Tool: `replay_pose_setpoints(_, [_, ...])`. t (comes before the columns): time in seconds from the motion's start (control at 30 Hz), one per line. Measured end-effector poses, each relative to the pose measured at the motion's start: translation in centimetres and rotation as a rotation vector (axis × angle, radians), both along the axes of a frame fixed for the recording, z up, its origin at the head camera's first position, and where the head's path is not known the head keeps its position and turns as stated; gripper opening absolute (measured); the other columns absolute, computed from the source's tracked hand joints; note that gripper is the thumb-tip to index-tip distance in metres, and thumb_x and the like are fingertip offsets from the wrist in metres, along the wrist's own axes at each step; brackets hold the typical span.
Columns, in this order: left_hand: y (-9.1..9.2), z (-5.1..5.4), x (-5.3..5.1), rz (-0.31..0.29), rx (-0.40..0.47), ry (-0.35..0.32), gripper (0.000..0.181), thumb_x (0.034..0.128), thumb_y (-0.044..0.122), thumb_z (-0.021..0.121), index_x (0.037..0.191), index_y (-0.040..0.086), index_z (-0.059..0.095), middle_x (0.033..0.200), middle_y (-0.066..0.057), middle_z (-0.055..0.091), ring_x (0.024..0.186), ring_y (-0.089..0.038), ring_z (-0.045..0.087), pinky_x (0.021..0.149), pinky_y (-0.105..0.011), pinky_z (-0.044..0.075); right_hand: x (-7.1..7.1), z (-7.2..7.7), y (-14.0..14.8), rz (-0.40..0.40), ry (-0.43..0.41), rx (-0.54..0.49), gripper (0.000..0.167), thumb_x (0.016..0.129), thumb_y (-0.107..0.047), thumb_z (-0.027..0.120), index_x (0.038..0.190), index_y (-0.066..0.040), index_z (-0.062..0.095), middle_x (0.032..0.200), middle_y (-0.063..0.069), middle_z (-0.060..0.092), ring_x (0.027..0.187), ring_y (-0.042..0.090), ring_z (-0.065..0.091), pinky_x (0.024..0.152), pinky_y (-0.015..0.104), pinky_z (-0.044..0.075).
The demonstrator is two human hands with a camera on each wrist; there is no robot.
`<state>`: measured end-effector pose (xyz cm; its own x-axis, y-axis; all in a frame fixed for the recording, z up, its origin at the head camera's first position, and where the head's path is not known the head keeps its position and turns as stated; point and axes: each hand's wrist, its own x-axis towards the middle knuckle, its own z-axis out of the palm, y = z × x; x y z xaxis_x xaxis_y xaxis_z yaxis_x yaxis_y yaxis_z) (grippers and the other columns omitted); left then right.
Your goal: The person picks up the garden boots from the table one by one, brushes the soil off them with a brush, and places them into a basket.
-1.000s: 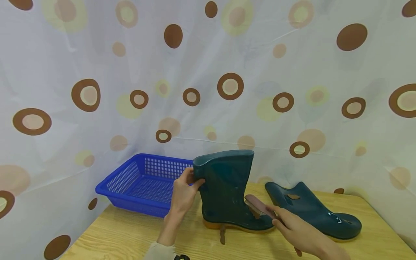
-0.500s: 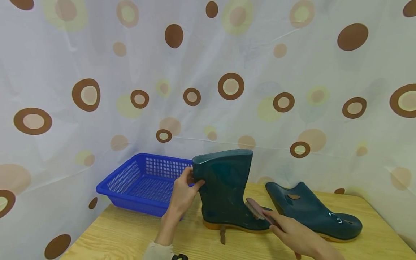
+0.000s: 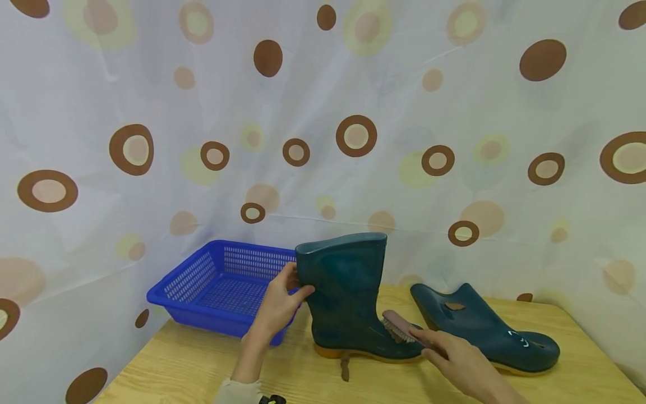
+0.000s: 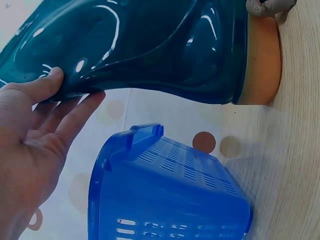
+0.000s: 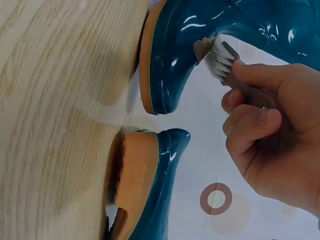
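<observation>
A dark green rubber boot (image 3: 343, 297) stands upright on its tan sole on the wooden table. My left hand (image 3: 279, 300) grips the back of its shaft below the rim, thumb on the near side; in the left wrist view the fingers (image 4: 80, 117) lie behind the shaft. In my right hand (image 3: 461, 359) is a brush (image 3: 398, 326) with a brownish-pink handle. Its pale bristles (image 5: 218, 61) meet the boot's instep, beside a brown, mud-like patch (image 5: 201, 49). Another brown strip (image 3: 345, 367) hangs by the sole onto the table.
A second green boot (image 3: 484, 325) lies on its side at the right, with brown patches on its shaft and foot. Behind my left hand stands a blue plastic basket (image 3: 212, 311). A spotted white curtain (image 3: 313, 101) hangs behind the table (image 3: 176, 370).
The boot's shaft has leaned slightly left along with my left hand. The brush has shifted a little over the instep, its bristles turning more into sight.
</observation>
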<state>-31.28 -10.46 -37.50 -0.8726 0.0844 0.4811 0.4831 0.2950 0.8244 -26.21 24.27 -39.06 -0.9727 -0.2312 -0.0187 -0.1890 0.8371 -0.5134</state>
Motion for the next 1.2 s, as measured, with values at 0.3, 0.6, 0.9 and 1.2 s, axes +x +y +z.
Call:
replay_pose_setpoints(0.3, [-0.1,-0.4,-0.3,-0.015,-0.011,-0.013,0.036,0.0928,0.019,0.071,0.126,0.017,0.057,0.117,-0.008,0.069,0.111,-0.027,0.066,0.092,-0.043,0.057,0.0,1.0,0.5,-0.051,0.058,0.08,0.039,0.092,-0.014,0.067,0.128,-0.028,0.068,0.083,-0.005,0.055,0.073,0.016,0.047,0.062,0.032,0.036])
replay_pose_setpoints(0.6, [-0.2,-0.7,-0.2,-0.033,-0.017,-0.042,0.039,0.0938,0.022,0.07,0.13,0.019,0.055,0.121,-0.007,0.067,0.114,-0.027,0.065,0.092,-0.042,0.057,0.2,1.7,0.7,-0.062,0.019,0.135,0.038,0.093,-0.014,0.065,0.129,-0.027,0.068,0.083,-0.003,0.056,0.068,0.017,0.048,0.058,0.033,0.035])
replay_pose_setpoints(0.9, [-0.6,-0.6,0.1,-0.006,0.014,-0.039,0.037,0.0928,0.017,0.07,0.128,0.018,0.057,0.119,-0.007,0.067,0.112,-0.027,0.065,0.089,-0.042,0.058,0.6,1.7,-0.3,0.011,0.121,0.016,0.039,0.097,-0.016,0.063,0.135,-0.023,0.063,0.078,-0.003,0.052,0.067,0.014,0.046,0.057,0.029,0.036])
replay_pose_setpoints(1.2, [-0.4,-0.5,-0.1,-0.003,-0.008,-0.039,0.04,0.0935,0.02,0.07,0.131,0.018,0.056,0.123,-0.008,0.067,0.115,-0.028,0.064,0.096,-0.047,0.055,0.4,1.3,-1.4,-0.016,0.057,0.085,0.038,0.095,-0.016,0.065,0.133,-0.02,0.064,0.104,-0.001,0.066,0.075,0.016,0.051,0.063,0.034,0.04])
